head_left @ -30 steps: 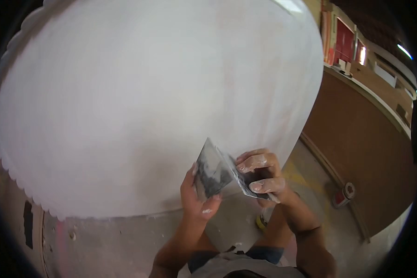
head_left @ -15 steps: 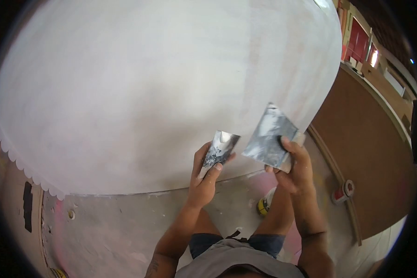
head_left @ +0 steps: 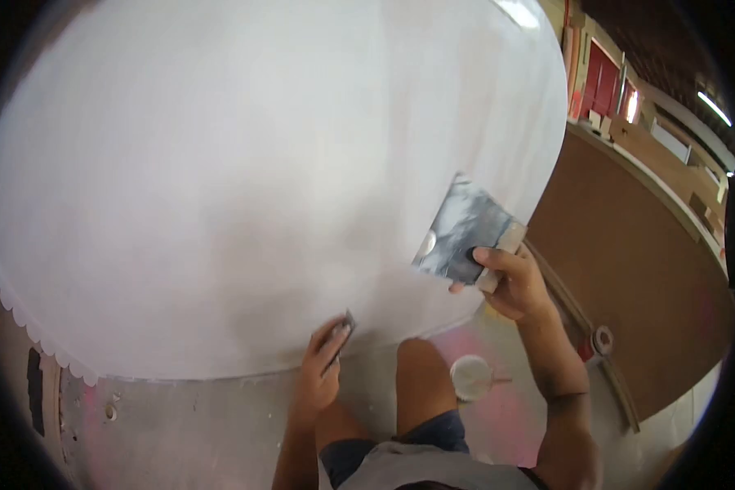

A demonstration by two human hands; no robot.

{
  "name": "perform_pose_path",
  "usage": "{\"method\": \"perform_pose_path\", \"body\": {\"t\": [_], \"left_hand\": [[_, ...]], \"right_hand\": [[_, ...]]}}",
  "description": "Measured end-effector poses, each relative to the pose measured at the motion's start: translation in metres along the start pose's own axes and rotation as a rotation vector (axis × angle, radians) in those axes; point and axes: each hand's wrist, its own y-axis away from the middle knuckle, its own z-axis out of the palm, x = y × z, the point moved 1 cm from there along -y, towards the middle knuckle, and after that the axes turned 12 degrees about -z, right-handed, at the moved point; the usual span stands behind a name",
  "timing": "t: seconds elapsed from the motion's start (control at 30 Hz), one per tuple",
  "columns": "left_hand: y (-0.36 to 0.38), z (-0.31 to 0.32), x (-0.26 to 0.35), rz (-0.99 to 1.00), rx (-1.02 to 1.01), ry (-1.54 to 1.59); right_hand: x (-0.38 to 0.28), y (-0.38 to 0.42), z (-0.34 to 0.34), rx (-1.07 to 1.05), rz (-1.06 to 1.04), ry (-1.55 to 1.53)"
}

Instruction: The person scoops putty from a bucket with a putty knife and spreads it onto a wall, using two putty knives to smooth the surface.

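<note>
My right hand (head_left: 521, 286) grips a wide metal putty knife (head_left: 467, 216), thumb on its blade and fingers beneath. The blade is smeared grey and white, with a small white dab of filler (head_left: 429, 242) at its lower left edge. My left hand (head_left: 320, 376) is closed round a narrower putty knife (head_left: 348, 321), which shows nearly edge-on and is mostly hidden by the fingers. Both hands are in front of a large, rounded white surface (head_left: 163, 188); the left one is low, close to its bottom edge.
A round white-topped container (head_left: 470, 377) stands on the floor beside my knee. To the right lean a brown board (head_left: 629, 269) and a long wooden strip (head_left: 621, 392), with a red-and-white can (head_left: 600, 340) beside them. Scalloped trim (head_left: 37, 335) edges the white surface at left.
My left hand has dropped down and left, turning its putty knife edge-on. My right hand has shifted slightly left with the wide one. The view has turned, bringing the white-topped container into sight.
</note>
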Motion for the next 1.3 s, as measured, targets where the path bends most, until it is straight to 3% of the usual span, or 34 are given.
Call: {"method": "perform_pose_path", "body": {"t": [0.1,0.17,0.23,0.37,0.43,0.47,0.5,0.57,0.73,0.8,0.9,1.0,1.13,1.2,1.3], "left_hand": [[0.008,0.022,-0.03,-0.03,0.021,0.057],[0.011,0.036,-0.053,-0.086,0.036,0.082],[0.004,0.047,-0.063,-0.066,0.063,0.122],[0.001,0.065,-0.074,-0.183,0.101,0.156],[-0.007,0.069,-0.065,-0.198,0.096,0.156],[-0.011,0.071,-0.062,-0.215,0.086,0.158],[-0.014,0.073,-0.063,-0.215,0.086,0.153],[-0.015,0.079,-0.066,-0.195,0.092,0.203],[-0.019,0.083,-0.073,-0.182,0.088,0.15],[-0.021,0.077,-0.071,-0.208,0.069,0.058],[-0.017,0.079,-0.072,-0.231,0.064,0.092],[-0.004,0.083,-0.1,-0.143,0.027,0.003],[0.006,0.078,-0.097,-0.214,0.051,0.101],[0.008,0.073,-0.089,-0.26,0.058,0.123],[0.01,0.072,-0.09,-0.331,0.042,0.064]], "right_hand": [[-0.04,-0.054,-0.015,-0.195,-0.205,0.282],[-0.086,-0.107,-0.015,-0.471,-0.463,1.032],[-0.123,-0.167,0.014,-0.747,-1.165,1.439],[-0.169,-0.268,0.052,-0.454,-1.709,2.022],[-0.176,-0.295,0.062,-0.368,-1.846,2.056],[-0.188,-0.292,0.074,-0.492,-1.881,2.204],[-0.19,-0.29,0.083,-0.487,-1.881,2.201],[-0.189,-0.295,0.091,-0.508,-1.524,2.379],[-0.189,-0.317,0.095,-0.491,-1.626,2.379],[-0.185,-0.307,0.1,-0.512,-1.463,2.318],[-0.191,-0.322,0.088,-0.518,-1.576,2.314],[-0.205,-0.316,0.089,-0.511,-1.438,2.382],[-0.205,-0.32,0.096,-0.506,-1.483,2.35],[-0.203,-0.322,0.097,-0.568,-1.644,2.303],[-0.205,-0.337,0.102,-0.564,-1.562,2.322]]}}
